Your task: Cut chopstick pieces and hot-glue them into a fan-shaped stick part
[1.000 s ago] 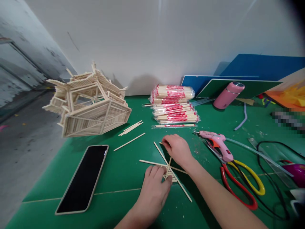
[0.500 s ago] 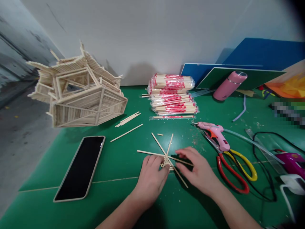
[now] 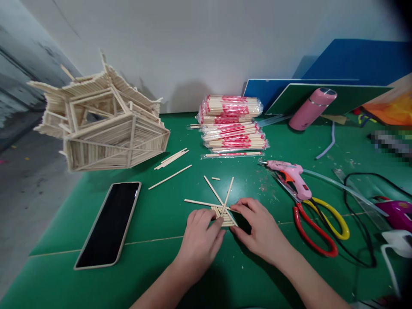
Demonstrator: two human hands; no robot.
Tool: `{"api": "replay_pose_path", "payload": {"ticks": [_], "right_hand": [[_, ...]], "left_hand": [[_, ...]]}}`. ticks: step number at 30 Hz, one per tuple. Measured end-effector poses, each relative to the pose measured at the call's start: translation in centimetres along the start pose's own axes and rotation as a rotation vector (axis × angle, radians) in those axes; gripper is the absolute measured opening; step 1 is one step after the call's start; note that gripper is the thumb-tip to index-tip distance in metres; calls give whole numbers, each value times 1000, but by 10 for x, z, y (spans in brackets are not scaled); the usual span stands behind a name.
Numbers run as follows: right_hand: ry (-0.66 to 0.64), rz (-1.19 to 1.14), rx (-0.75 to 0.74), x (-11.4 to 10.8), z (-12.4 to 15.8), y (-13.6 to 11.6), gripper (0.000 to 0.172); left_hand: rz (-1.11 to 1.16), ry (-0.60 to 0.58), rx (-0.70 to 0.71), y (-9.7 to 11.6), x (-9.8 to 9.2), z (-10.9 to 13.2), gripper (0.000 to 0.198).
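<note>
A small assembly of wooden sticks (image 3: 227, 222) lies on the green table in front of me, with short slats side by side and long sticks crossing over them. My left hand (image 3: 202, 234) holds its left side, thumb and fingers closed at the slats. On the other side, my right hand (image 3: 254, 221) has index finger and thumb bent around the right edge, gripping the stick ends and hiding them. Long sticks (image 3: 198, 203) stick out past the slats to the left and away from me. A short offcut (image 3: 216, 178) lies just beyond.
A large stick-built house model (image 3: 112, 128) stands at the left behind a phone (image 3: 107, 225). Loose sticks (image 3: 170, 176) and wrapped chopsticks (image 3: 231, 133) lie farther back. At the right are a pink glue gun (image 3: 292, 176), red-and-yellow-handled pliers (image 3: 317, 240), cables and a pink bottle (image 3: 312, 109).
My right hand has moved in left and closed on the assembly's right edge, covering the stick ends that showed there. My left hand stays on the slats. The view has shifted slightly.
</note>
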State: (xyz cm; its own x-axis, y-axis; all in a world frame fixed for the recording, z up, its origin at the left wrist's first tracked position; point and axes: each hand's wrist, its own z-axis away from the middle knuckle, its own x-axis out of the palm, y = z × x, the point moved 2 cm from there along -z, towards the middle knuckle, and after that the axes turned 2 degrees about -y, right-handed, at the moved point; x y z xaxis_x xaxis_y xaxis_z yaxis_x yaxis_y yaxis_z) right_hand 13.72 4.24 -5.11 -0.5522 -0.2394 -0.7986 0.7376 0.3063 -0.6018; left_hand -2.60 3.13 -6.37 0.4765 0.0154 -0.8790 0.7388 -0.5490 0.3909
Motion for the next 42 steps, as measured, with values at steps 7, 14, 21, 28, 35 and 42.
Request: {"api": "replay_pose_path", "payload": {"ticks": [7,14,21,28,35,42], "right_hand": [[-12,-11,15,0,-2,1,32],[-31,-28,44,0,-3,2,30],[24,-74,33,0,0,3,34],[119,-44,34,-1,-1,11,18],[114,42,12,1,-10,10,18],[103,72,5,-3,-14,7,19]], "left_hand": [[-87,31,34,2,2,-5,14],[-118,36,40,5,2,-8,16],[-92,83,53,5,0,-7,13],[-59,99,35,2,2,-2,19],[-172,67,-53,6,-1,-6,24],[-171,56,-72,5,2,-8,27]]}}
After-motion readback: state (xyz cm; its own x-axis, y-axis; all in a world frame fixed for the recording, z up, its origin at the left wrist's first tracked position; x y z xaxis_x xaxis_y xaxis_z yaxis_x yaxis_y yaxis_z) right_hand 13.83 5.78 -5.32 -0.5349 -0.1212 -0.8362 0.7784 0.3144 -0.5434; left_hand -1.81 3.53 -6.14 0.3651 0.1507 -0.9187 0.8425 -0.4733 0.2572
